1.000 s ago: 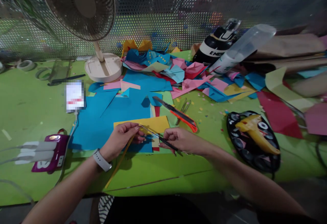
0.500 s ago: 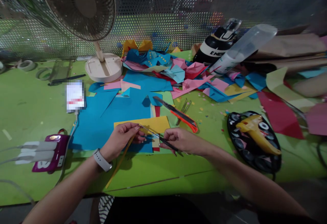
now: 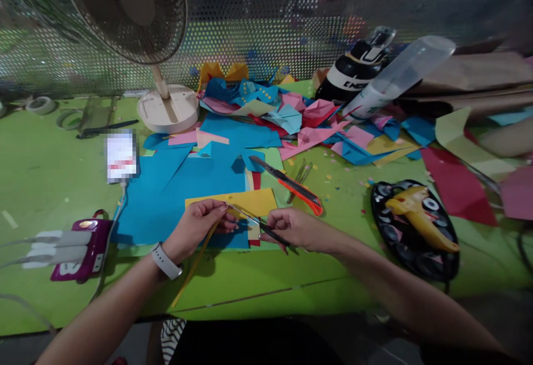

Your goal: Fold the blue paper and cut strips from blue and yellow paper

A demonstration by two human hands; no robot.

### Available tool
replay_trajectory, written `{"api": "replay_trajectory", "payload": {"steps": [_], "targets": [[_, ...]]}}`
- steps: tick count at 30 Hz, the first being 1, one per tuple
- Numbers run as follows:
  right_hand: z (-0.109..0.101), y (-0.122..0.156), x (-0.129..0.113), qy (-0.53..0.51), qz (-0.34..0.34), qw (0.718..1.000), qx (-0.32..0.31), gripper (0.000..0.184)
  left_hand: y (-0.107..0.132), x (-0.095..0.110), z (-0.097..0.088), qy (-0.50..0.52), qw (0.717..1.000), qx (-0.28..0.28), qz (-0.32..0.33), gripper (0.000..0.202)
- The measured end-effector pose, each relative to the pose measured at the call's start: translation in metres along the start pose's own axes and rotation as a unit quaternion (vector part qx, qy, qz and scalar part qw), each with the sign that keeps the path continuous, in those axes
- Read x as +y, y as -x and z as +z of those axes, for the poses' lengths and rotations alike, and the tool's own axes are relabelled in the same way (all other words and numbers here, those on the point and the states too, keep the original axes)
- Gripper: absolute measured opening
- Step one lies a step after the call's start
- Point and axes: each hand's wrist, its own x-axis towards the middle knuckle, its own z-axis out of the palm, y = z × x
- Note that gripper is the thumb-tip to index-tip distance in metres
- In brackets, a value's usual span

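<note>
My left hand (image 3: pixel 206 223) pinches one end of a narrow yellow paper strip (image 3: pixel 195 270), which trails down toward the table's front edge. The other hand, my right hand (image 3: pixel 289 227), is closed around what look like slim scissors (image 3: pixel 270 231) with black handles. Their thin metal tips reach to my left fingertips, and the tips' contact with the strip is too small to make out. Beneath both hands lies a yellow paper rectangle (image 3: pixel 258 201) on a large blue sheet (image 3: pixel 187 179). An orange and black utility knife (image 3: pixel 297 187) rests just beyond my right hand.
Folded paper pieces (image 3: pixel 287 118) are heaped at the back, beside a black bottle (image 3: pixel 347 74) and a clear-capped bottle (image 3: pixel 400 79). A yellow glue gun (image 3: pixel 420 215) lies on a black tray (image 3: pixel 385 232) at right. Left are a fan (image 3: pixel 169 107), a phone (image 3: pixel 120 154) and a purple power strip (image 3: pixel 79 248).
The view has shifted very slightly. Both hands, the strip and the scissors keep nearly the same position.
</note>
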Motion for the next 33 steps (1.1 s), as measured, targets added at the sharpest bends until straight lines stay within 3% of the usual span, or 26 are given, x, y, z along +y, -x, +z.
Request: {"api": "replay_trajectory", "payload": {"steps": [12,19,33], "targets": [[-0.005,0.000,0.001,-0.044,-0.010,0.999,0.021,0.051,0.001,0.000,-0.002,0.027,1.000,-0.002,0.007,0.013],[-0.009,0.006,-0.009,-0.013,0.000,1.000,0.022,0.051,-0.002,0.000,-0.005,0.041,0.999,-0.007,0.023,0.016],[-0.010,0.003,0.000,0.028,-0.002,1.000,-0.005,0.047,0.000,-0.001,-0.005,0.026,0.997,-0.023,0.064,0.028]]}}
